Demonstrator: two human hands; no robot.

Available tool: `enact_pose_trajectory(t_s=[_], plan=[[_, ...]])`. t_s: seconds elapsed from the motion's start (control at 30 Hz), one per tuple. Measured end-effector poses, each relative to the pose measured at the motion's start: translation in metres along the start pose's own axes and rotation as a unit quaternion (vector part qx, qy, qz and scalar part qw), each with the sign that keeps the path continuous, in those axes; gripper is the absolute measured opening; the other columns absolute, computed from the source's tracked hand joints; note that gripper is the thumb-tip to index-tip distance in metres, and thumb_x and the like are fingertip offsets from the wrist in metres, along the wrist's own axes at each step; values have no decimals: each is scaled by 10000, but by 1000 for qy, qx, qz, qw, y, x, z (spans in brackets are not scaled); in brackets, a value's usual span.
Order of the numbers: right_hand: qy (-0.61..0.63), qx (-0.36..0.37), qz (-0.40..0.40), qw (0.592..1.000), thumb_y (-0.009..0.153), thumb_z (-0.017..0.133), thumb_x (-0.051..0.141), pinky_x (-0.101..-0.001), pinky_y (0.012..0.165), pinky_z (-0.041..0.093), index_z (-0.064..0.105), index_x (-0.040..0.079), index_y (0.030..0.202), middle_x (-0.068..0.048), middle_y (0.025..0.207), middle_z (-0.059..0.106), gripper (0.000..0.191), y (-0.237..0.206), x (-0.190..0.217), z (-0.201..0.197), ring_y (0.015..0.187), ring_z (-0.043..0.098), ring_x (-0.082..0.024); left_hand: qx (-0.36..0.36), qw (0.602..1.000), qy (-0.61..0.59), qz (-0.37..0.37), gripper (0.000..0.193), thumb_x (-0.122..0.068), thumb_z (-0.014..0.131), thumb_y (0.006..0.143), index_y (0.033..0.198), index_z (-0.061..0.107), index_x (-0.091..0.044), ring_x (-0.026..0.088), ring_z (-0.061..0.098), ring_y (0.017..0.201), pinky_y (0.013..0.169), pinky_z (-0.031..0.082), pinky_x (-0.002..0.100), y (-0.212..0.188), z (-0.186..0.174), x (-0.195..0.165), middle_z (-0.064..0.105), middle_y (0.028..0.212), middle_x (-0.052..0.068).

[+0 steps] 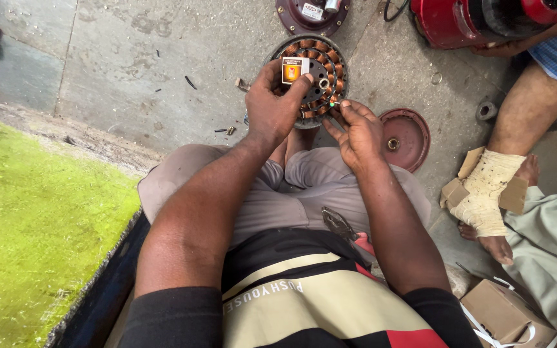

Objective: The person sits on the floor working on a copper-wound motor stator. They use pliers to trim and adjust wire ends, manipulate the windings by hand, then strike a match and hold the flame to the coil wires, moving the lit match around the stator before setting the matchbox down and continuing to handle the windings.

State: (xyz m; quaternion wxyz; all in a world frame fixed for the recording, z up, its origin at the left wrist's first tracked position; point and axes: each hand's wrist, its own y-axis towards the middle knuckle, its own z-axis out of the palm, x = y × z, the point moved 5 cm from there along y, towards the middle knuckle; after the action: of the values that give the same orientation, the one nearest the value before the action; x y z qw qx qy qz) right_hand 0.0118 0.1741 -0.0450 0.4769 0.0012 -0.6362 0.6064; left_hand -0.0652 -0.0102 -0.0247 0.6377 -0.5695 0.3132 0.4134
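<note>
A round motor stator (320, 71) with copper windings stands on the concrete floor in front of my knees. My left hand (273, 106) grips its near left rim and pinches a small orange and white box (293, 69) against it. Fingertips of my right hand (356, 132) rest at the stator's lower right edge, by a tiny green spot. Whether the right fingers pinch a wire I cannot tell. A pair of pliers (342, 225) lies on my lap.
A maroon round cover (409, 136) lies right of the stator, another maroon part (311, 16) beyond it. A red motor housing (472, 22) sits top right beside another person's bandaged foot (488, 196). Cardboard box (501, 312) bottom right. Green mat (33, 219) at left. Small screws litter the floor.
</note>
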Motion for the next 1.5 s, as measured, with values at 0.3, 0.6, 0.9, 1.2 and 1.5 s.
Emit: enact_pose_trajectory(t_s=[0.3, 0.6, 0.9, 1.2, 1.5], plan=[[-1, 0, 0, 1000, 1012, 617, 122, -509, 1001, 559, 615, 32, 1157, -84, 1136, 667, 170, 0, 1, 0, 1093, 639, -229, -4, 1000, 10, -4, 544, -178, 778, 880, 1311, 576, 86, 187, 735, 1042, 925, 607, 311, 0, 0, -2, 741, 1153, 183], [-10, -4, 2, 1000, 1008, 611, 117, -509, 1003, 557, 615, 27, 1170, -90, 1143, 678, 185, -1, 1, 0, 1097, 649, -229, 3, 1000, 14, -5, 554, -196, 773, 884, 1314, 565, 84, 201, 735, 1063, 943, 610, 320, 0, 0, -3, 733, 1167, 194], [-12, -2, 3, 1000, 1014, 602, 114, -521, 1017, 550, 613, 27, 1170, -87, 1142, 674, 179, 0, 0, -1, 1102, 647, -230, -3, 1000, 13, -1, 532, -185, 778, 881, 1297, 580, 81, 189, 733, 1050, 937, 604, 315, 0, 0, -3, 738, 1152, 178], [-8, -1, 5, 1000, 1016, 599, 112, -522, 1021, 543, 607, 25, 1178, -89, 1149, 664, 184, 0, 1, -2, 1112, 637, -234, -3, 1000, 28, -1, 546, -197, 778, 881, 1306, 573, 78, 190, 732, 1056, 940, 602, 315, 0, 0, -3, 734, 1155, 180], [-3, 3, 7, 1000, 1016, 593, 110, -531, 1038, 539, 608, 24, 1177, -99, 1172, 664, 183, 0, 0, -3, 1135, 629, -239, 2, 1000, 28, 4, 545, -194, 768, 892, 1317, 564, 80, 190, 729, 1067, 945, 605, 314, -1, 0, -4, 726, 1172, 182]])
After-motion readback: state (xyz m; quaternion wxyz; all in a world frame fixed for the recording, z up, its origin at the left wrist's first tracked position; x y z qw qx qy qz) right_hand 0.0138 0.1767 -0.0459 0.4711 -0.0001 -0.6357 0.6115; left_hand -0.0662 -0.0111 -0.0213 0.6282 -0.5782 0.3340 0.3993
